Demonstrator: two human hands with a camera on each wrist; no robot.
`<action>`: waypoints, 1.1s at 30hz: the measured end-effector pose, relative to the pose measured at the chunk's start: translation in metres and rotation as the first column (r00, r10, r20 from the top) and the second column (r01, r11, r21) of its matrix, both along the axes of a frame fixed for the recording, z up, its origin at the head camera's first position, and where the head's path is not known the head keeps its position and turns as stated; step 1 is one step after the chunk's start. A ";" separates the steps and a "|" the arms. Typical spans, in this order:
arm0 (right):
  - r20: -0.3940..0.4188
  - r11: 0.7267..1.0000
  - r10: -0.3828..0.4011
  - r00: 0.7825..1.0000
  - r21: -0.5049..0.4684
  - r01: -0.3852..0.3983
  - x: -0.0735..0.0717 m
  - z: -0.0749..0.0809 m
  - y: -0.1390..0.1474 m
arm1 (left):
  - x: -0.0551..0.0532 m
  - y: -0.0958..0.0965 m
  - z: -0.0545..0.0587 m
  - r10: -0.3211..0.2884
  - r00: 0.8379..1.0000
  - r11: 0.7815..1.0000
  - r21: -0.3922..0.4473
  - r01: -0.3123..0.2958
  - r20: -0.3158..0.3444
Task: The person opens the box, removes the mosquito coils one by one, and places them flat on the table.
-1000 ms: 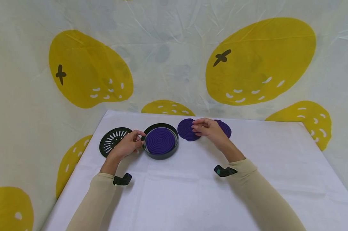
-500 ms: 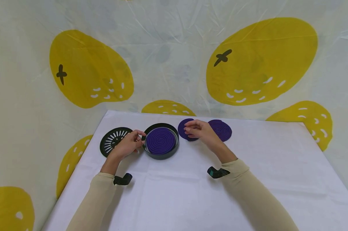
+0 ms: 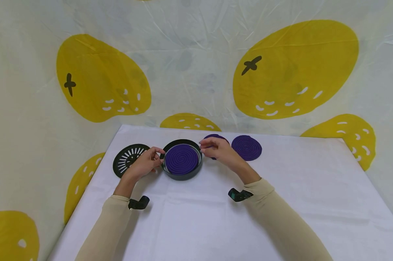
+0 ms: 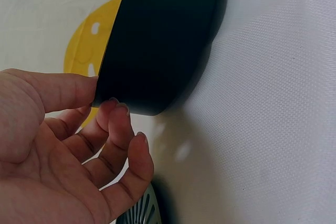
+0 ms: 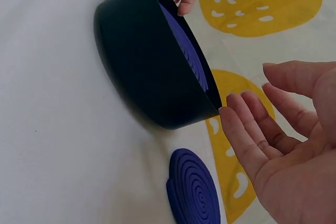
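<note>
A round dark green container (image 3: 182,177) stands on the table with a purple spiral coaster (image 3: 181,159) lying flat inside it. My left hand (image 3: 143,165) pinches the container's left rim; in the left wrist view the thumb (image 4: 68,92) lies at the rim's edge and the other fingers curl by the side wall. My right hand (image 3: 220,150) hovers by the right rim, thumb and fingers apart and nothing between them. Its fingertips come right up to the rim in the right wrist view. Beneath that hand a second spiral coaster (image 3: 220,137) is partly hidden.
Another purple spiral coaster (image 3: 246,148) lies further right on the white-covered table (image 3: 196,224). Left of the container rests a dark slotted disc (image 3: 124,161), partly covered by the left hand. A pale curtain (image 3: 196,65) with yellow fruit shapes hangs behind.
My right hand has moved left, from over the spiral coasters to the container's right rim, uncovering the rightmost coaster. The left hand has kept its place on the left rim.
</note>
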State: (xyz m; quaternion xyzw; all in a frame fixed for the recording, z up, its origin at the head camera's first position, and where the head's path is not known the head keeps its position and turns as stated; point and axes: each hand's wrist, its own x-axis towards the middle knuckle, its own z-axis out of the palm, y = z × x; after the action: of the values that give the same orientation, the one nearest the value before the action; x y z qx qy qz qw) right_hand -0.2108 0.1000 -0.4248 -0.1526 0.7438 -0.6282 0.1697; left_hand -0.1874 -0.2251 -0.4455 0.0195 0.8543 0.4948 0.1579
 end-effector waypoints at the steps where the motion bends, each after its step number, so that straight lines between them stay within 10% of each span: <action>1: -0.011 1.000 0.008 1.000 0.016 -0.008 0.000 0.001 -0.001 | 0.000 0.000 0.000 0.001 1.000 1.000 -0.003 -0.001 -0.001; 33: -0.068 0.973 0.159 0.985 0.181 -0.145 -0.004 0.002 -0.040 | 0.000 0.001 0.001 0.001 1.000 1.000 -0.027 -0.001 -0.004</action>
State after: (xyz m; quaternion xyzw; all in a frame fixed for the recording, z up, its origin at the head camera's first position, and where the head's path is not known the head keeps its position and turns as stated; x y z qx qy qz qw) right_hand -0.2147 0.0596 -0.4232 -0.2192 0.7888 -0.5385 0.1993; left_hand -0.1870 -0.2244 -0.4448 0.0177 0.8613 0.4832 0.1561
